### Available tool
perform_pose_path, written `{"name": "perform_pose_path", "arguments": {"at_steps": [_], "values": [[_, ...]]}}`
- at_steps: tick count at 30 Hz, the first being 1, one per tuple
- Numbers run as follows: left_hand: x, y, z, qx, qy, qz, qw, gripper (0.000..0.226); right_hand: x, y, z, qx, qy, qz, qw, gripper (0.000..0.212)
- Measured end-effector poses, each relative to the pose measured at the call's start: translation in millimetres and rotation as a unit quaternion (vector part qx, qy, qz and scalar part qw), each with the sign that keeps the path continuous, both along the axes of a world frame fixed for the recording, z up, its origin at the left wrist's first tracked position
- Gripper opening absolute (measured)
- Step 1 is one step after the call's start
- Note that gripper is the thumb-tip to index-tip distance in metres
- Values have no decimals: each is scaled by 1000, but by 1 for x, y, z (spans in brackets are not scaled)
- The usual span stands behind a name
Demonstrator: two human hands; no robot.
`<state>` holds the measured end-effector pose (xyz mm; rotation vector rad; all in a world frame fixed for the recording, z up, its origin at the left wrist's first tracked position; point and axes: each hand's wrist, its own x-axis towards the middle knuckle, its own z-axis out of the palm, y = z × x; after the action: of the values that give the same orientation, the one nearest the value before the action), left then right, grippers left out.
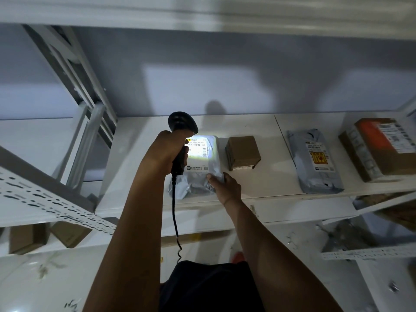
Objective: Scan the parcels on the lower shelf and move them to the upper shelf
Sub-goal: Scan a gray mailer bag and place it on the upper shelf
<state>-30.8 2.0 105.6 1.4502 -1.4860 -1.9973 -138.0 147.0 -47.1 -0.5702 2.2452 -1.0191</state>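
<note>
Two hands: left hand [167, 149] wrapped around barcode scanner [181, 131]; right hand [225, 185] pinching grey mailer [199, 163] corner.
Mailer label: overexposed, unreadable.

Four parcels lie in a row on the white shelf [270, 131]: a grey poly bag [200, 163] flat at the left, its white label lit bright by the black corded scanner [181, 131] held just above it; a small plain brown box [243, 153] just beside it; a second grey bag [315, 162] with a yellow-and-red sticker; and a taped brown carton [380, 148] with an orange panel at far right. Below, on a lower shelf [67, 246], sit what look like two more brown boxes [47, 236], blurred.
</note>
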Motion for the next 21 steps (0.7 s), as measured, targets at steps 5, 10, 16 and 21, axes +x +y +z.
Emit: {"name": "perform_pose_path", "arguments": {"at_steps": [5,10,16,21], "values": [[-1,-1,-4,-7,1,-8,1000,30,0,-2,0,1,2,-1,1000,42],[-2,-1,-7,-8,0,-6,1000,29,-2,-1,1,15,12,6,1000,50],[-5,-3,-16,-2,7,-2,1000,28,-1,-1,-1,9,4,9,1000,56],[-9,0,-30,0,1,-6,1000,29,-2,-1,-2,19,1,16,1000,54]]}}
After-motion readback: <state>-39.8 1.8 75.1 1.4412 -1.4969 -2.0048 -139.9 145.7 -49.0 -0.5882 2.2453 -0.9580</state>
